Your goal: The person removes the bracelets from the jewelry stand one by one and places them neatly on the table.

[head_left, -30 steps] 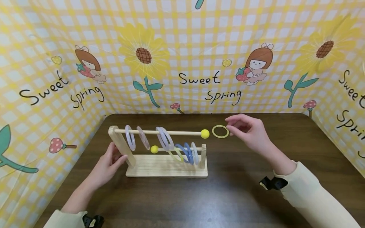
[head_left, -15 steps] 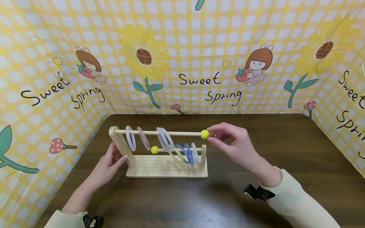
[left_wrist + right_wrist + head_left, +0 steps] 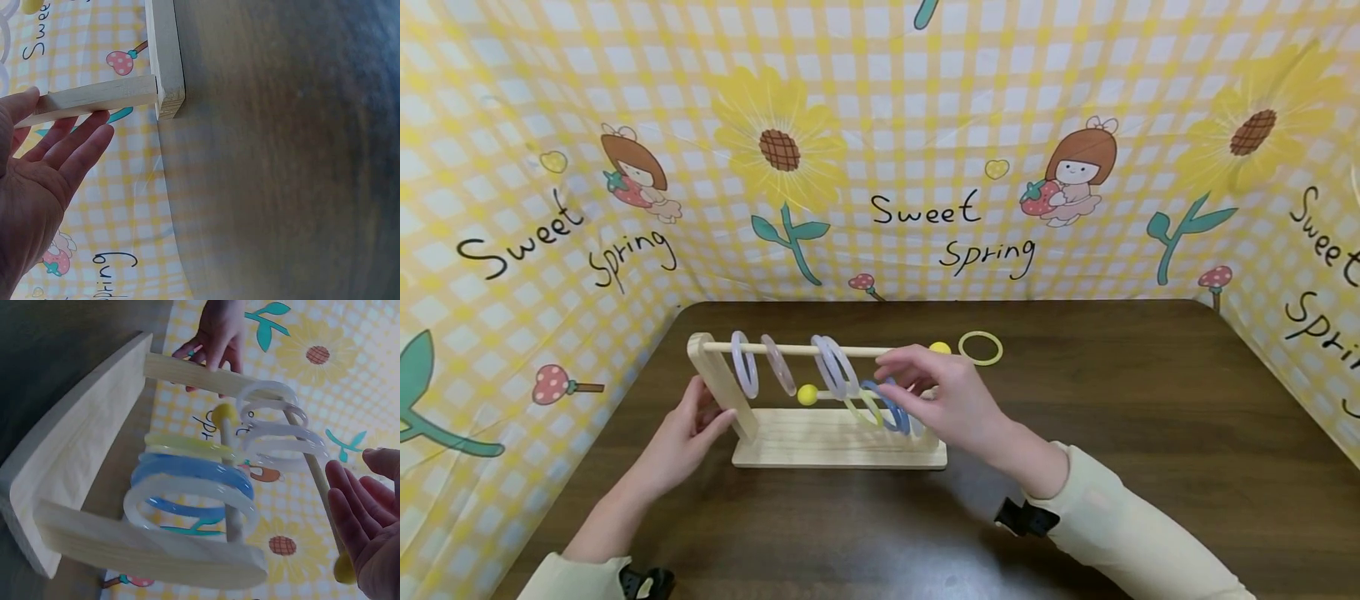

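Note:
My left hand (image 3: 677, 437) grips the left upright of a wooden ring stand, thumb and fingers on either side of the upright (image 3: 97, 95). Lilac and pinkish rings (image 3: 831, 367) hang on the upper rod (image 3: 793, 349), which ends in a yellow ball (image 3: 939, 347). On the lower rod are a yellow ring (image 3: 187, 448), blue rings (image 3: 187, 465) and a whitish ring (image 3: 134, 503). My right hand (image 3: 958, 404) hovers beside the upper rod, fingers loosely bent with nothing between them, just right of the lilac rings. It partly hides the stand's right upright in the head view.
A loose yellow ring (image 3: 981, 363) lies on the dark wooden table (image 3: 1150, 383), behind and right of the stand. The stand's flat base (image 3: 820, 452) rests on the table. A yellow checked cloth (image 3: 925, 108) surrounds the back and sides.
My right hand has moved left from beside the loose yellow ring, past the upper rod's ball, to the rod's right half. The ring stayed where it lay; the left hand kept its grip.

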`<state>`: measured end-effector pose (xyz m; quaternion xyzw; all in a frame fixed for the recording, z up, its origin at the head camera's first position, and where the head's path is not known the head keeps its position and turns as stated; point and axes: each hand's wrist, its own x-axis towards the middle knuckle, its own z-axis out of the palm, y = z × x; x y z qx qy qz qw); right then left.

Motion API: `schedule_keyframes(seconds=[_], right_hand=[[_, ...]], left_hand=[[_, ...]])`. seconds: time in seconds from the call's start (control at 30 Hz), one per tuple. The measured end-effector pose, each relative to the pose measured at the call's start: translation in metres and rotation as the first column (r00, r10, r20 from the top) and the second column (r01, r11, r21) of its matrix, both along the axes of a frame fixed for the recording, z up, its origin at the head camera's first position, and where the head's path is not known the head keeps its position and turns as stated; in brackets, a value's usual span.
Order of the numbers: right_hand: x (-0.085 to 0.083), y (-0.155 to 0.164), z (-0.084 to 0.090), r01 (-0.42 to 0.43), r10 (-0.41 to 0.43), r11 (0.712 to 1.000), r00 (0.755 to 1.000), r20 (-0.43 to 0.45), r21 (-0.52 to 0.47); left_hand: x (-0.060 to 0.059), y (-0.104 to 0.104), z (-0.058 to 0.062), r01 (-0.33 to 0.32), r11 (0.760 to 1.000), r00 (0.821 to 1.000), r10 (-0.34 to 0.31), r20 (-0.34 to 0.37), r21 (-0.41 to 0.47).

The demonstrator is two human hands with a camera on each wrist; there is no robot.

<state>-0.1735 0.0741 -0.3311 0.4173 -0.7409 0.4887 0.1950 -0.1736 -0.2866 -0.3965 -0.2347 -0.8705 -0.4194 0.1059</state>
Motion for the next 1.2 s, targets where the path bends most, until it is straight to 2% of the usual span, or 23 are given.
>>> schedule_keyframes(seconds=[0.23,0.4,0.77,0.97,1.2], right_hand=[[-0.003,-0.016,-0.005,0.050,-0.052,0.996,0.998,0.032,0.069],[-0.005,-0.024,-0.010,0.065,-0.068,0.995,0.997,0.047,0.080],[-0.004,-0.039,-0.013,0.149,-0.149,0.989,0.987,0.066,0.003],[-0.002,-0.039,-0.015,0.161,-0.162,0.987,0.984,0.078,0.011],[-0.002,-0.034,-0.017,0.160,-0.158,0.987,0.986,0.052,-0.034]], left_hand=[[0.000,-0.001,0.000,0.003,1.000,1.000,-0.003,-0.001,0.001],[0.000,0.000,0.001,-0.002,1.000,1.000,0.002,0.002,-0.003],[0.000,0.000,0.000,-0.004,1.000,1.000,0.004,-0.006,-0.003],[0.000,0.000,-0.001,0.002,1.000,1.000,-0.002,-0.005,0.010],[0.000,0.000,0.000,-0.001,1.000,1.000,0.001,0.003,0.008]])
